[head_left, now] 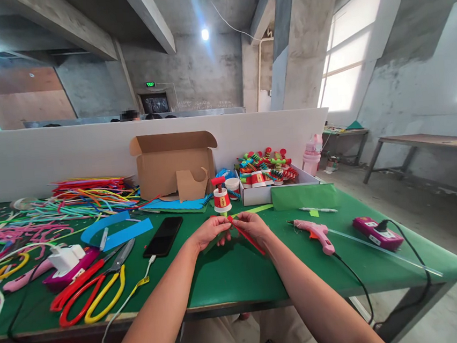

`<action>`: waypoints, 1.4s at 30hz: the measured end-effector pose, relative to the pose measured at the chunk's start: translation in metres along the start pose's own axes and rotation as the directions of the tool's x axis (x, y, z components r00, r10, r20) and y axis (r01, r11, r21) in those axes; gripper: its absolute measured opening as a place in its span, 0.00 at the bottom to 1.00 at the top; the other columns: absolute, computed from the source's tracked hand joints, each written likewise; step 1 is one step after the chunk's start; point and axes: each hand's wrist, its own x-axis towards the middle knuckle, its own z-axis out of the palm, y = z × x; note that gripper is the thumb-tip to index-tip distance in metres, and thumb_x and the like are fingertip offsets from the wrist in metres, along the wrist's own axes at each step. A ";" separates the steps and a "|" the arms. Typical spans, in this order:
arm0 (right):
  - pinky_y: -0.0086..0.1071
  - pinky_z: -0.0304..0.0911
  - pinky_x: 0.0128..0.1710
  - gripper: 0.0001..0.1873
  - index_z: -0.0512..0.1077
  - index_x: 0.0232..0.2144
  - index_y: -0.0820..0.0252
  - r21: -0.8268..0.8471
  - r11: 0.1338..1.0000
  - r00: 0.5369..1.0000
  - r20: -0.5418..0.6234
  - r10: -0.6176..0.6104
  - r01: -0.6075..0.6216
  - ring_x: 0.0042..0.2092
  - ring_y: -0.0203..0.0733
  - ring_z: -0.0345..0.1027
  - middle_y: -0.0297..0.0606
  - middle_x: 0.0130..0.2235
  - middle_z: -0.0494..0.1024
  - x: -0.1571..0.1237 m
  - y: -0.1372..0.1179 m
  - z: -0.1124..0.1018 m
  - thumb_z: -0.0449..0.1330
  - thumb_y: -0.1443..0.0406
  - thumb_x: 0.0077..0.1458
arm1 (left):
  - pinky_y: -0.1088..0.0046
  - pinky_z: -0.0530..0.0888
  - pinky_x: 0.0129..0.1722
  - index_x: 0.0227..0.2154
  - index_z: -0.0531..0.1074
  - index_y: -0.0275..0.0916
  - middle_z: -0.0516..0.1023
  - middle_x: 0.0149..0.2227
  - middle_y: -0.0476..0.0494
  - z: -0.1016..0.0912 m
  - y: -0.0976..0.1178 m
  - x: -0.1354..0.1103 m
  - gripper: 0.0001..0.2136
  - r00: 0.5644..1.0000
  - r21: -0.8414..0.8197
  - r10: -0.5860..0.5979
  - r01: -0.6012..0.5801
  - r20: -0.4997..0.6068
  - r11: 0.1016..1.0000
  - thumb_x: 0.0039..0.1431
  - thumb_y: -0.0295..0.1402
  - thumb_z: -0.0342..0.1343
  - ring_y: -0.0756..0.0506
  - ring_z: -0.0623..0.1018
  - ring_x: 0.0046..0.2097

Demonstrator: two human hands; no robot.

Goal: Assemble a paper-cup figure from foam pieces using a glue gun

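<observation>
Slanting lengthwise nearer and rightward, a red strip (255, 243) is pinched by left hand (213, 231) and right hand (254, 227).

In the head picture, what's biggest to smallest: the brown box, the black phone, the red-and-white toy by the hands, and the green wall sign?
1. Brown box
2. Black phone and red-and-white toy: too close to rank; the phone lies nearer
3. Green wall sign

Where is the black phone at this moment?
In the head view, the phone lies left of centre on the green table, between the scissors and the left hand.
</observation>
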 end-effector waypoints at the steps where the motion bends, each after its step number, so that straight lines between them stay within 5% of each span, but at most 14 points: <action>1: 0.28 0.56 0.23 0.27 0.66 0.20 0.58 -0.002 1.000 1.000 0.001 0.001 -0.001 0.21 0.31 0.60 0.25 0.18 0.70 0.000 0.000 0.000 0.75 0.50 0.26 | 0.79 0.62 0.16 0.32 0.68 0.37 0.76 0.21 0.50 0.000 0.000 0.000 0.16 1.000 -0.001 0.000 0.000 0.000 1.000 0.52 0.46 0.60 0.53 0.70 0.18; 17: 0.28 0.57 0.22 0.26 0.66 0.19 0.58 -0.016 1.000 1.000 0.005 0.019 -0.019 0.21 0.31 0.60 0.26 0.19 0.71 -0.001 -0.001 0.001 0.75 0.50 0.26 | 0.79 0.61 0.16 0.30 0.68 0.37 0.75 0.21 0.51 0.000 0.001 0.000 0.16 1.000 -0.011 0.003 -0.003 -0.006 1.000 0.49 0.45 0.61 0.53 0.70 0.18; 34: 0.29 0.57 0.20 0.25 0.66 0.22 0.56 -0.020 1.000 0.989 -0.146 -0.016 0.014 0.19 0.32 0.60 0.25 0.18 0.69 0.004 0.001 -0.003 0.73 0.50 0.29 | 0.79 0.61 0.16 0.30 0.64 0.39 0.75 0.21 0.51 0.000 -0.004 0.005 0.19 0.996 0.076 0.000 0.007 -0.086 0.997 0.52 0.51 0.58 0.53 0.70 0.17; 42: 0.29 0.57 0.19 0.24 0.65 0.20 0.56 -0.009 0.999 0.970 -0.239 -0.034 0.032 0.18 0.32 0.58 0.25 0.17 0.67 0.012 0.007 -0.012 0.71 0.49 0.32 | 0.77 0.61 0.23 0.29 0.64 0.41 0.64 0.19 0.61 -0.002 -0.014 0.016 0.16 0.953 0.306 0.157 -0.073 -0.261 0.949 0.42 0.33 0.67 0.53 0.66 0.20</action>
